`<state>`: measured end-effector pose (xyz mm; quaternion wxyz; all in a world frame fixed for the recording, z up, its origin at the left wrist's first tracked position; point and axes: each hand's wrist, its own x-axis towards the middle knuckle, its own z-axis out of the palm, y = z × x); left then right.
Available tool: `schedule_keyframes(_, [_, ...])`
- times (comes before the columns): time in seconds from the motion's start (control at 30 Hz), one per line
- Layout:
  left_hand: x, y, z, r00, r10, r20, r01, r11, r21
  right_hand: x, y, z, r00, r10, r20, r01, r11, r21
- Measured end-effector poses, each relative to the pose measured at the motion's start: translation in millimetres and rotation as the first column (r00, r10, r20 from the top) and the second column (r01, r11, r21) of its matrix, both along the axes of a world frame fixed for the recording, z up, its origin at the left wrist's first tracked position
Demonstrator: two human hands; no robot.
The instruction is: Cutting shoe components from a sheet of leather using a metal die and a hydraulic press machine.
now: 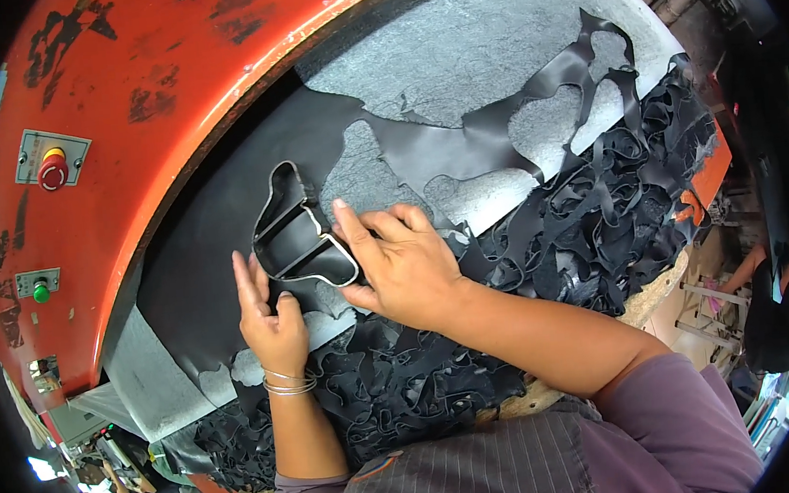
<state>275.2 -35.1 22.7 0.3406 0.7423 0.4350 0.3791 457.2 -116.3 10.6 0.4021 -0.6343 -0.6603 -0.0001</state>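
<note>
Head view shows a hollow, cross-barred metal die (283, 222) on a black leather sheet (195, 248) near its cut edge, with the left hand (274, 328) at its lower left, fingers extended and thumb apart, gripping nothing, while the right hand's (410, 268) thumb and forefinger spread around its lower right corner, though whether they grip it I cannot tell. Beneath the leather lies a grey board (416, 50), with heaped black scraps (404, 366) along its near side and a red machine (150, 90) arching beyond.
</note>
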Motion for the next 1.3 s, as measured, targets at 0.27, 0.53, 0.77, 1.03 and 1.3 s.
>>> schedule_keyframes(0.27, [-8.2, -0.2, -1.8, 0.975, 0.036, -0.218, 0.0, 0.987, 0.162, -4.2, -2.7, -2.4, 0.996, -0.019, 0.091, 0.018, 1.0, 0.006])
schedule_keyframes(0.53, [-25.7, -3.6, 16.2, 0.996, 0.02, -0.091, -0.032, 0.991, -0.131, -4.1, -30.0, 12.0, 0.989, -0.13, 0.066, 0.131, 0.991, 0.0])
schedule_keyframes(0.77, [-160.6, 28.3, 74.6, 0.859, 0.316, 0.402, -0.461, 0.819, 0.342, 29.7, -35.8, 66.0, 0.9, -0.08, -0.428, 0.199, 0.95, 0.24])
schedule_keyframes(1.03, [-209.7, -36.2, 149.6, 0.855, 0.491, 0.164, -0.406, 0.44, 0.801, 29.7, -56.1, 154.0, 0.824, 0.161, -0.543, 0.17, 0.844, 0.509])
schedule_keyframes(1.3, [-154.9, -220.4, 36.1, 0.888, -0.231, -0.397, 0.313, 0.937, 0.155, -101.8, -212.6, 40.4, 0.861, 0.477, 0.177, -0.388, 0.841, -0.377])
